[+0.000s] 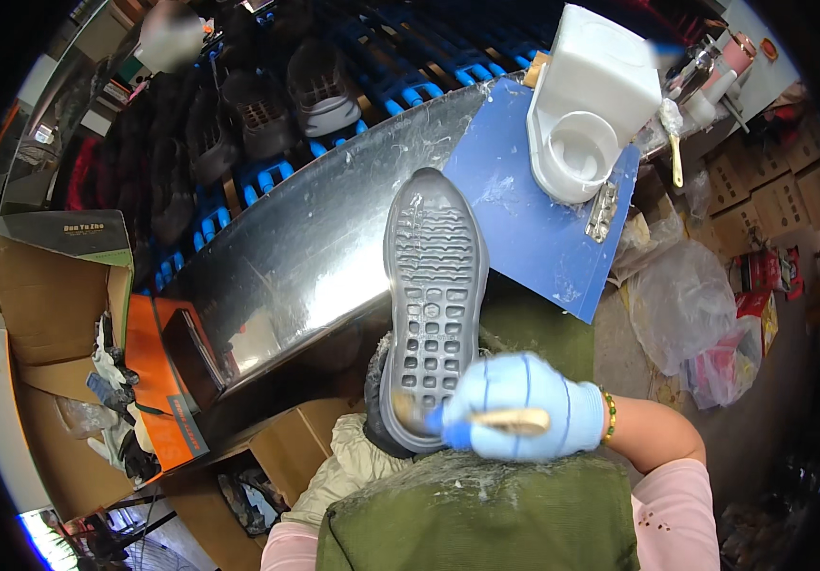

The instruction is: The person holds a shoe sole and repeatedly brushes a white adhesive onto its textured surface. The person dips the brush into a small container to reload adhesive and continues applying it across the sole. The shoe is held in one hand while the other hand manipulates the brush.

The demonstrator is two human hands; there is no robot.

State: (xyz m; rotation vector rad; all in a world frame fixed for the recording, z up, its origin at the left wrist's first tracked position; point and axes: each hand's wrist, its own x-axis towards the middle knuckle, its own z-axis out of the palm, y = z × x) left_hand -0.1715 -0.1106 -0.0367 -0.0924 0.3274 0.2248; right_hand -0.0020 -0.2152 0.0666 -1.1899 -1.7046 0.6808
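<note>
Right hand (529,400): gloved, closed round 1 brush (516,421) at the sole's near end. Left hand: hidden; I cannot tell its grip. Grey sole (436,276): 1, across the worktop's (310,271) near edge. I'd advise light, even strokes.

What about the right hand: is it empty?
No, the right hand holds a brush, its blurred tip over the lower end of the sole.

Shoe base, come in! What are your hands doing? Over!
Right hand gripping brush; left hand out of sight. Grey sole tread-side up, brush at its near end. Hand and brush partly cover it.
</note>
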